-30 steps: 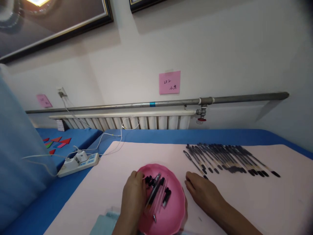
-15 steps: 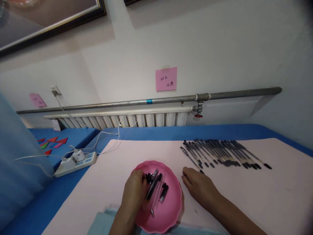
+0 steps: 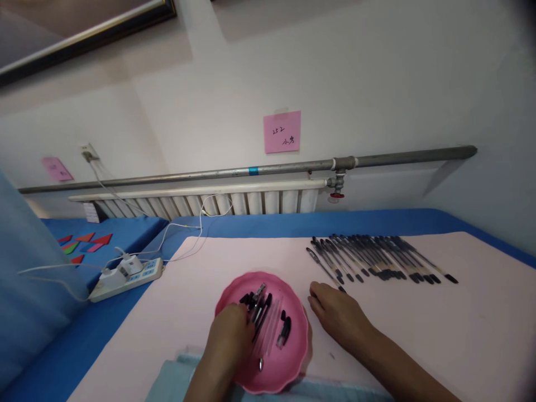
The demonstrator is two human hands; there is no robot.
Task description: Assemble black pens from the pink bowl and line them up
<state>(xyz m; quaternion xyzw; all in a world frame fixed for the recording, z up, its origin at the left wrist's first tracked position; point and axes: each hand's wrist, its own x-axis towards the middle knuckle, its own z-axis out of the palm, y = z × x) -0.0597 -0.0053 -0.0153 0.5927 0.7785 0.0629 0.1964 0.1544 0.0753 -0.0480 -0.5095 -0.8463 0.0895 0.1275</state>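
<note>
Pale pink table cover [image 3: 419,335]. At lower centre, the left hand [image 3: 229,341] curls its fingers over loose black pen parts [image 3: 264,312] in a scalloped pink plastic dish [image 3: 290,363], its grip hidden. The right hand [image 3: 335,314] lies flat beside the dish, fingers together. A clumsy grab might tip the dish and scatter the parts.

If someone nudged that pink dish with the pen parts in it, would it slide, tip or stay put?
It would probably slide rather than tip: the pink dish looks shallow and wide, sitting low on the smooth pink sheet. It seems thin plastic, so likely light. The loose pen parts inside may shift.
</note>
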